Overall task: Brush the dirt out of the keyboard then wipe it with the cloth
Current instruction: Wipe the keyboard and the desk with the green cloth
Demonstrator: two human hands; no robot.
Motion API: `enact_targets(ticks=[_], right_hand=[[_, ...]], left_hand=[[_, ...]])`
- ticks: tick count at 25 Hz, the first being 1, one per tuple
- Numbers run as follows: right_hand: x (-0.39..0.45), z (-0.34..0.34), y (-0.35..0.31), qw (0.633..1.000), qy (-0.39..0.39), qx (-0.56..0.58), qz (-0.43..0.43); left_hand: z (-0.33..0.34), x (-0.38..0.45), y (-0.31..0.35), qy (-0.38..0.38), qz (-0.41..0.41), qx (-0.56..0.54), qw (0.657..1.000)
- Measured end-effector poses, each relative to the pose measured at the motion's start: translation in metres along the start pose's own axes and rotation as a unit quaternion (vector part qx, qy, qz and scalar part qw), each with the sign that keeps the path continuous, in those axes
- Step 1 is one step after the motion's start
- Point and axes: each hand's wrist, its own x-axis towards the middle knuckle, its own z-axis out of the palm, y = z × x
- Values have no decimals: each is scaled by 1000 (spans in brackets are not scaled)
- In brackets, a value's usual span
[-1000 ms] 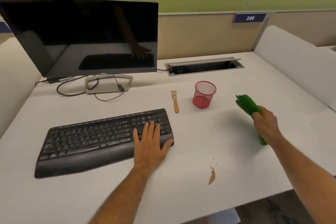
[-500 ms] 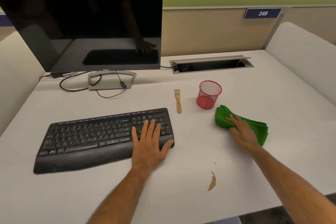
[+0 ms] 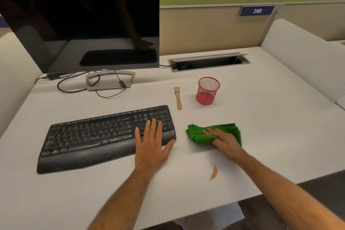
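Note:
A black keyboard point(image 3: 97, 136) lies on the white desk point(image 3: 261, 136), angled slightly. My left hand point(image 3: 152, 144) rests flat on its right end, fingers spread over the number keys and thumb off the edge. Just right of the keyboard a folded green cloth point(image 3: 231, 130) lies on the desk. My right hand point(image 3: 224, 140) presses down on top of it with the fingers laid flat. A small wooden-handled brush point(image 3: 178, 98) lies on the desk behind the keyboard's right corner, bristles pointing away from me.
A red mesh cup point(image 3: 207, 90) stands right of the brush. A dark monitor point(image 3: 80, 30) on a stand with loose cables fills the back left. An open cable tray point(image 3: 209, 61) is set into the desk at the back. A brown chip point(image 3: 213, 172) marks the desk near the front edge.
My right hand brought the green cloth down from the air at the right onto the desk and slid it left toward the keyboard. My left hand stayed on the keyboard.

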Motion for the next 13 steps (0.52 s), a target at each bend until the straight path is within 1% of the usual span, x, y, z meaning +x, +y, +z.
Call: enact_targets(ticks=[5, 10, 13], right_hand=[[-26, 17, -13, 995, 2, 97, -5], [-53, 31, -20, 990, 22, 143, -3], [-78, 35, -24, 991, 28, 129, -33]], left_hand=[[-4, -20, -1, -27, 6, 8, 1000], [-9, -45, -5, -40, 10, 4, 999], [-11, -57, -8, -43, 19, -5, 999]])
